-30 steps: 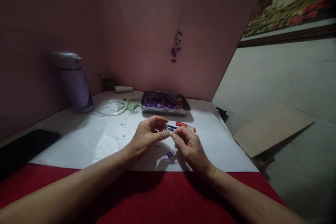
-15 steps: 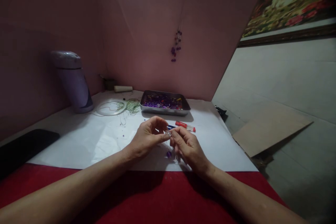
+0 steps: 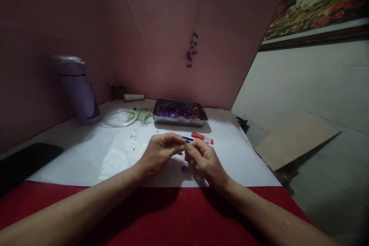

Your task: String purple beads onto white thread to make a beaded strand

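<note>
My left hand (image 3: 163, 150) is closed in a pinch, its thumb and forefinger meeting the tips of my right hand over the white paper. A small clear bead showed there a moment ago; now the fingertips mostly cover it. My right hand (image 3: 204, 158) is also pinched, with its lower fingers curled in and thin pale string at its side. Below the fingertips a round purple bead (image 3: 184, 169) hangs on thin strands. Just beyond the hands lie a dark blue pen-like tool (image 3: 186, 138) and a red-and-clear one (image 3: 202, 137), both on the paper.
A metal tray (image 3: 180, 123) of purple beads stands behind the hands. To its left are green threads (image 3: 144, 116), a coil of clear line (image 3: 121, 118) and a purple tumbler (image 3: 79, 92). A beaded strand (image 3: 191, 50) hangs at the pink panel. A black flat object (image 3: 31, 161) lies far left.
The left forefinger has come down against the thumb, closing the gap between them, and the clear bead is now mostly hidden. The whole view has shifted slightly.
</note>
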Motion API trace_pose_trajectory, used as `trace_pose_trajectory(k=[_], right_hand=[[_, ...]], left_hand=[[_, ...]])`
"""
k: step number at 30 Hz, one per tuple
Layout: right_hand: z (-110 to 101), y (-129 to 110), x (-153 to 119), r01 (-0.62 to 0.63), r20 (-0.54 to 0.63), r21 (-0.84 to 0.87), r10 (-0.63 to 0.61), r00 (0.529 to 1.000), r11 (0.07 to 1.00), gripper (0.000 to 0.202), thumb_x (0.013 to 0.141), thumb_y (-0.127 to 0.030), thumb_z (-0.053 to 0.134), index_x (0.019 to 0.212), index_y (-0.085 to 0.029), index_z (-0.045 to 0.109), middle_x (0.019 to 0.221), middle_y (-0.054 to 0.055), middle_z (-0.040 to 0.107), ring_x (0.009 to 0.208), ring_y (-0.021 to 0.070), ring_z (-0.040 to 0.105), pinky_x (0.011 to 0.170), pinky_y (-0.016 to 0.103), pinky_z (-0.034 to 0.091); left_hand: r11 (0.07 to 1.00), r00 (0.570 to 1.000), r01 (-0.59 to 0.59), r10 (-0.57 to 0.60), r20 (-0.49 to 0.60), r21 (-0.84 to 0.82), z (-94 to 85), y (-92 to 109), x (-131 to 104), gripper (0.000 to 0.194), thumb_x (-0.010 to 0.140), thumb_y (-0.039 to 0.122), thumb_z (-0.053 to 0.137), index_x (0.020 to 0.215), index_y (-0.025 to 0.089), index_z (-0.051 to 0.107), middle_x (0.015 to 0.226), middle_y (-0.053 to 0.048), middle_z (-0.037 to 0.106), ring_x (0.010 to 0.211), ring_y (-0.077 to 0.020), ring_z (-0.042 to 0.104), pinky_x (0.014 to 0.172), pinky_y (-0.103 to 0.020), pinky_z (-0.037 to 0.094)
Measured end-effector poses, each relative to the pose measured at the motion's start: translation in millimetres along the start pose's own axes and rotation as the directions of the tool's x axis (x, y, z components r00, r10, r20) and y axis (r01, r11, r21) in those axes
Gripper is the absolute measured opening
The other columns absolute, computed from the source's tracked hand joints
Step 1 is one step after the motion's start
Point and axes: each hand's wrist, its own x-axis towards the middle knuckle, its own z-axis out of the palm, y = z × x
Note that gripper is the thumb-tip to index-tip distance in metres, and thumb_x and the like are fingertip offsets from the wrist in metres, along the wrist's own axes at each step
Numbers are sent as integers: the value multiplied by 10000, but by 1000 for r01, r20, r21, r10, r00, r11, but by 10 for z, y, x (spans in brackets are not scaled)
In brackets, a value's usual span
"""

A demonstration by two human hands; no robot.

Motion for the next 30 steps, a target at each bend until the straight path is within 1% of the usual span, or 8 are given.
trace_pose_trajectory(k=[3,9,15,17,20,22,26,30], right_hand=[[15,-12,-7,-9,11,29,8,1000,1000,302,843,-438,514,702,-174,473,587,-34,509,458,63,391,405,187,284],[32,-3,-1,-35,46,70,32,998,997,257,838,-424,522,771,-178,484,645,-31,527,469,61,404,403,181,283],[26,33,6,-18,59,38,16,998,999,220,860,-398,496,801,-187,485,678,-22,544,478,69,407,420,191,312],[16,29,7,31,34,-46,-30,999,998,213,871,-387,479,805,-186,509,712,-4,551,521,88,441,458,208,355],[1,-13,7,163,-37,-260,-179,983,952,205,874,-362,482,841,-189,585,874,50,557,746,153,517,581,246,420],[6,-56,8,216,-49,-335,-246,968,917,203,876,-351,483,875,-199,617,939,61,539,847,177,505,634,255,425],[58,-152,18,229,-24,-279,-245,969,933,188,848,-356,535,812,-188,611,784,20,497,688,138,458,579,242,390],[92,-270,33,220,-54,-176,-232,971,960,234,822,-359,571,683,-172,569,653,-13,465,592,110,406,538,240,353]], left_hand=[[1000,999,11,-12,-32,-23,22,-4,-19,73,705,208,657,707,136,649,702,-29,647,631,-131,584,607,-263,492],[997,1000,24,-23,-22,71,13,-39,-5,112,777,242,573,761,135,602,687,-19,593,624,-133,561,527,-251,486],[969,993,-57,81,-91,242,-26,-35,31,100,775,227,567,706,155,576,719,-5,555,618,-107,495,559,-230,424],[954,986,-103,136,-101,282,-32,-18,32,95,777,216,565,699,162,576,729,-7,560,659,-115,497,595,-232,406],[945,975,-163,198,-101,284,-31,17,30,95,780,217,567,700,168,581,739,-14,567,700,-129,504,643,-245,396],[938,968,-194,230,-98,288,-23,41,27,104,781,228,573,696,170,585,755,-24,569,717,-138,503,666,-255,395],[932,962,-221,257,-96,287,13,83,19,123,785,252,583,690,174,582,778,-30,562,748,-149,503,695,-268,399],[976,979,-135,159,-129,173,30,123,19,134,800,282,570,725,171,585,765,-21,575,737,-148,519,700,-270,408]])
